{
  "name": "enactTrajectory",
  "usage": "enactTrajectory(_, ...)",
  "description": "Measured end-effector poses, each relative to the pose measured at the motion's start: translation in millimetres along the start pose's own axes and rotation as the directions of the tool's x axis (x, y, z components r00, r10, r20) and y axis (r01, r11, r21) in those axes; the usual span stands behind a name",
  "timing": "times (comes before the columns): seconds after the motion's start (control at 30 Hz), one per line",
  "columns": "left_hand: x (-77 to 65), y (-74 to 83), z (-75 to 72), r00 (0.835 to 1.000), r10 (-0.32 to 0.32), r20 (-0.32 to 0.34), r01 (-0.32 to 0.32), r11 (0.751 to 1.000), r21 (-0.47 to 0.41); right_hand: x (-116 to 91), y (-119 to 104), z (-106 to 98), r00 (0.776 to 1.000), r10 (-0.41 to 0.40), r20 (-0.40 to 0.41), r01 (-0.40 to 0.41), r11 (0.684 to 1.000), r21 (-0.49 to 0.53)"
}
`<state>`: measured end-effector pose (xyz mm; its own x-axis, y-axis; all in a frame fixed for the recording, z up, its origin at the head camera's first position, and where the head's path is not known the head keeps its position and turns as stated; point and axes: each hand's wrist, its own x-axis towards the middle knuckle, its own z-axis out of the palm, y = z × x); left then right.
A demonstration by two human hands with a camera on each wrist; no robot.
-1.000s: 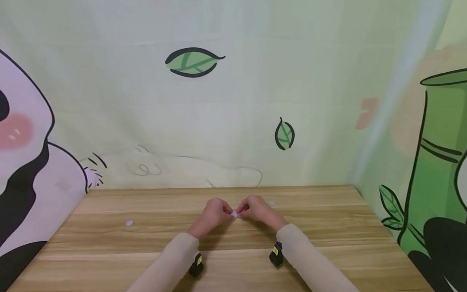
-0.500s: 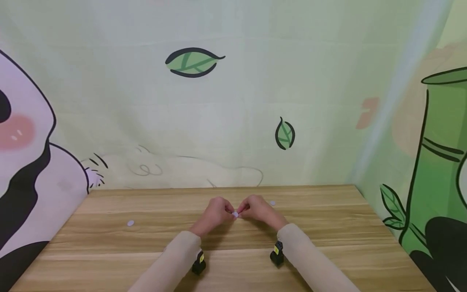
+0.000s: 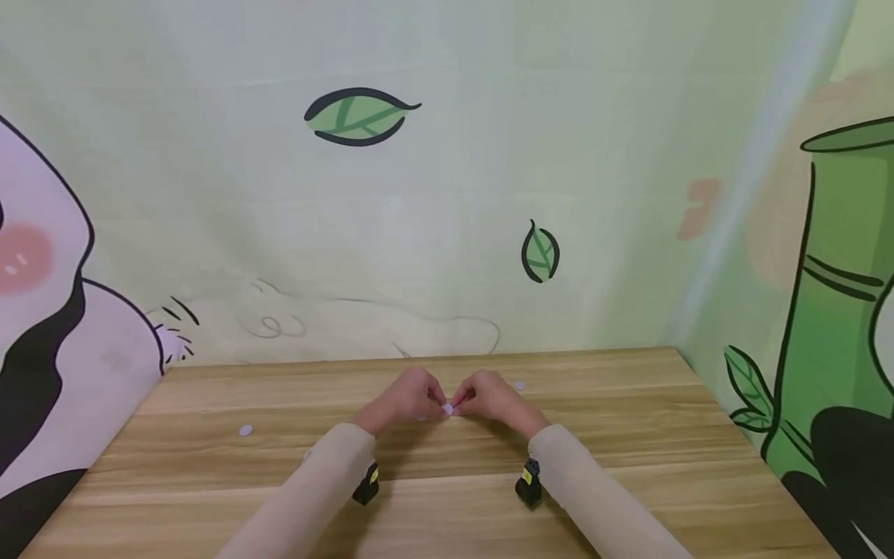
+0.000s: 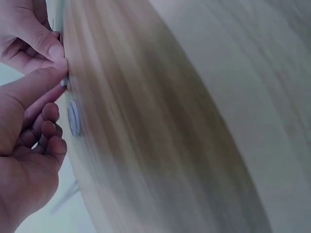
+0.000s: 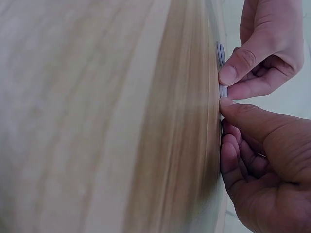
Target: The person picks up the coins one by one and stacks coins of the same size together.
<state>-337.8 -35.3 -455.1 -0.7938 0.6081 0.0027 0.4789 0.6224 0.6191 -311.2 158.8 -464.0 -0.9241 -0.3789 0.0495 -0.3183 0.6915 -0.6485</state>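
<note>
Left hand [image 3: 414, 396] and right hand [image 3: 490, 396], closed tight, pinch a pale disc [image 3: 448, 409] between them. Around it, a second disc [image 4: 74, 119] lies just left, a third disc [image 3: 246, 430] well left, a fourth disc [image 3: 520, 385] behind right; the wooden tabletop's [image 3: 447, 512] far edge runs beyond, with room between.

We hold our forearms [image 3: 307, 491] forward and angled inward, our left hand [image 3: 410, 394] and right hand [image 3: 490, 396] pinching close beside each other.
</note>
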Motion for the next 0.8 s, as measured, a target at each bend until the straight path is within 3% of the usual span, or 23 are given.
enactTrajectory(0.2,-2.1,-6.9,-1.1,0.999,0.033,-0.004,-0.033,0.997,-0.067,0.1,-1.2,-0.2,1.000,-0.003,0.001,0.003,1.000,-0.004)
enactTrajectory(0.5,-4.5,-3.2,0.5,0.998,0.055,-0.020,-0.056,0.997,-0.050,-0.8,-2.7,-0.6,1.000,-0.003,0.004,0.003,1.000,-0.019)
enactTrajectory(0.8,-4.6,-0.8,-0.7,1.000,0.015,-0.003,-0.015,0.999,-0.030,-0.1,-1.7,0.0,1.000,0.017,0.008,-0.017,1.000,0.000)
